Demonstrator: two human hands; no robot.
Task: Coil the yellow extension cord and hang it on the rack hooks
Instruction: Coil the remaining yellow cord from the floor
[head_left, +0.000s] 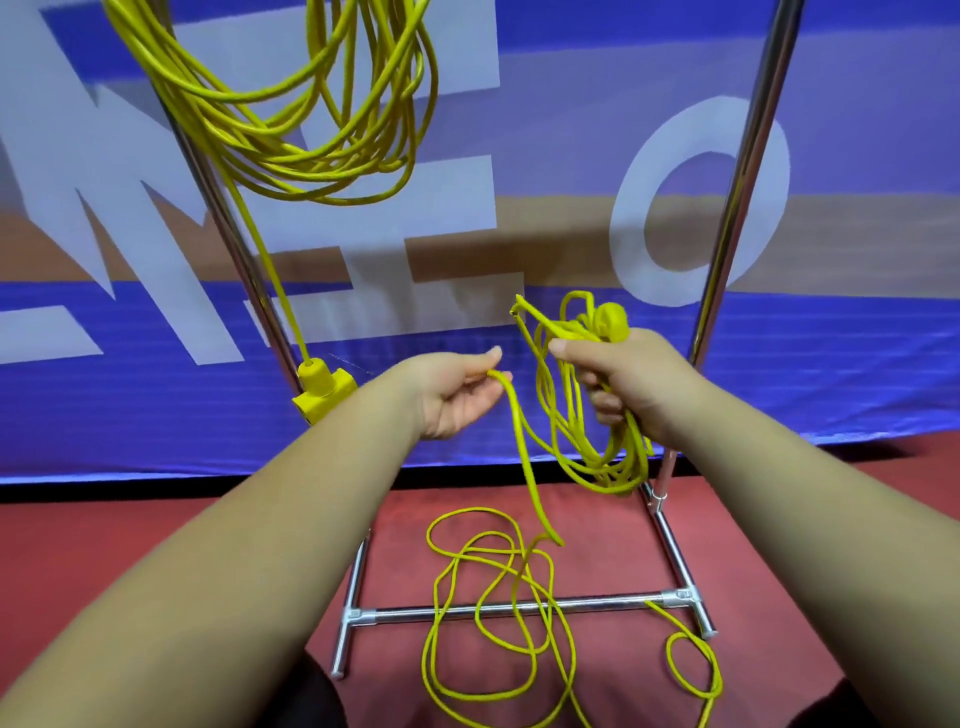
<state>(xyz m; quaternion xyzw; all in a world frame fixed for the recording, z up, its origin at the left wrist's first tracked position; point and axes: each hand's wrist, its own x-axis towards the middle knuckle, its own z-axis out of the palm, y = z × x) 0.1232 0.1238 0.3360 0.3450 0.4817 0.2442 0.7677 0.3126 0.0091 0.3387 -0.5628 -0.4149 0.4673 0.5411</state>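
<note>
Backdrop: blue fabric banner (571, 130) with large pale letters and a tan band fills the view behind everything we see
Floor: dull red flooring (156, 530) runs from the banner's foot towards us
Rack: chrome tube rack (748, 156) stands in front of the banner, its two uprights rising out of view and its low crossbar lying on the flooring between two foot bars; we cannot see any hooks
Hung coil: thick coil of yellow cable (291, 156) hangs high by the left upright, one strand dropping to a yellow socket block (322, 392) beside that upright
Cord: thin yellow extension cord (524, 457) runs between both hands and down to the floor, in front of the rack
Right hand: right hand (639, 384) grips a small bundle of the cord's loops, fingers curled round them and thumb pressed on top; a round yellow plug (613, 317) sits just above the knuckles, and the loops dangle below the fist
Left hand: left hand (457, 395) is palm up, thumb and fingertips pinching a single strand, which falls away to the floor
Floor loops: we see the rest of the cord in loose tangled loops on the flooring, crossing over the crossbar, with one smaller loop near the right foot bar
</note>
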